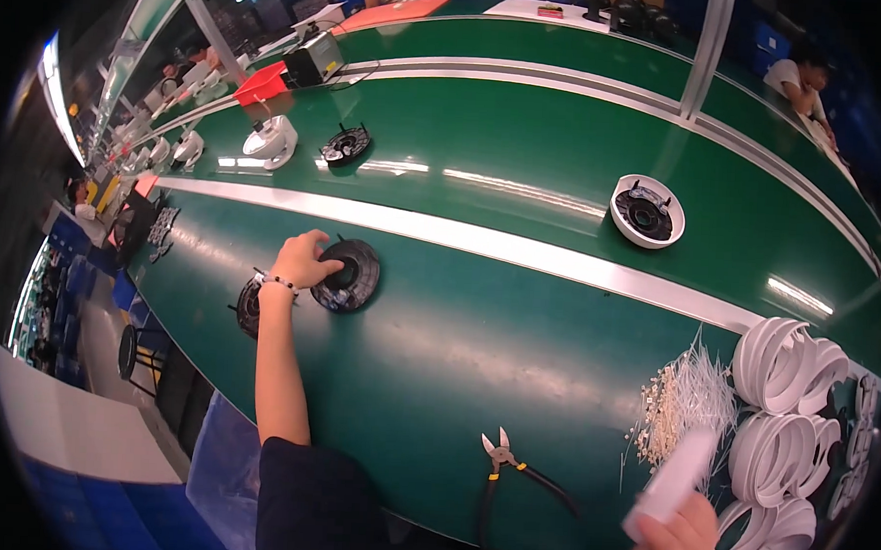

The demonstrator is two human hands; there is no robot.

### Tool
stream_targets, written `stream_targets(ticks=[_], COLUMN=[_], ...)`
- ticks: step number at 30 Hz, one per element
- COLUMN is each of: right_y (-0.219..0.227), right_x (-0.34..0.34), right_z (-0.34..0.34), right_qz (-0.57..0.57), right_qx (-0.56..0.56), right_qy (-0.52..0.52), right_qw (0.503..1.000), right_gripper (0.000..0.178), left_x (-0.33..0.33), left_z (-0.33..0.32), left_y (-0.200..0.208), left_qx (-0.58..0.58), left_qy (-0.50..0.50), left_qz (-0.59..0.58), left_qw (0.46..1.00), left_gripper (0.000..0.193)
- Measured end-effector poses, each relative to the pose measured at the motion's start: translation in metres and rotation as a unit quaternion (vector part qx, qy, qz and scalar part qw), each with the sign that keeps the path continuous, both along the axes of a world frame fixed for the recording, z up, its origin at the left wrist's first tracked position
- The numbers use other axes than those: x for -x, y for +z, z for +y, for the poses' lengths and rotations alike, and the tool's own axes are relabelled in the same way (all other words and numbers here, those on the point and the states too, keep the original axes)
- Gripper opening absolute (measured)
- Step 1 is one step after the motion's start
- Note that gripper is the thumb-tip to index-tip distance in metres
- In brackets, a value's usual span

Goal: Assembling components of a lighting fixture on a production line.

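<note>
My left hand (304, 259) reaches out over the green table and grips the rim of a round black fan-like part (350, 276). A second black round part (248, 306) lies just behind my wrist, partly hidden by it. My right hand (680, 541) is at the lower right edge, closed around a blurred white flat piece (675, 477). Beside it lies a heap of white cable ties (686, 404).
Black-handled cutting pliers (511, 465) lie near the front edge. Stacked white ring covers (780, 369) fill the right. On the green conveyor (505, 150) sit a white round housing (647, 211), a black part (346, 145) and a white unit (270, 140). Other people work far off.
</note>
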State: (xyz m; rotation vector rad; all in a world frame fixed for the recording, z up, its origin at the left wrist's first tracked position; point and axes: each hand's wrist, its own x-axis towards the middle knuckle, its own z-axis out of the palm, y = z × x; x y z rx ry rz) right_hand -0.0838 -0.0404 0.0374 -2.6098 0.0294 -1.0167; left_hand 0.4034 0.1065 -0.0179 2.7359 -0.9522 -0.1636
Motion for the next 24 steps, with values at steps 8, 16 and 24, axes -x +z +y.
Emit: stream_targets(ticks=[8,16,24], right_y=[-0.057,-0.064,-0.058], right_x=[-0.065,-0.064,-0.102], right_z=[0.011,0.005,-0.030], right_qz=[0.141,0.212,0.300], right_qx=[0.002,-0.059,-0.114], right_qy=[0.042,0.008,-0.065], right_qw=[0.989,0.975,0.945], right_gripper=[0.020,0.013,0.091], left_x=[0.076,0.131,0.166], left_z=[-0.063,-0.092,-0.131], left_y=[0.004,-0.027,-0.039], left_qx=[0.025,0.358,0.404], left_qy=[-0.020,-0.037,-0.115], left_qz=[0.055,0.505,0.518], left_qw=[0.998,0.785,0.745], left_gripper=[0.039,0.024,0.044])
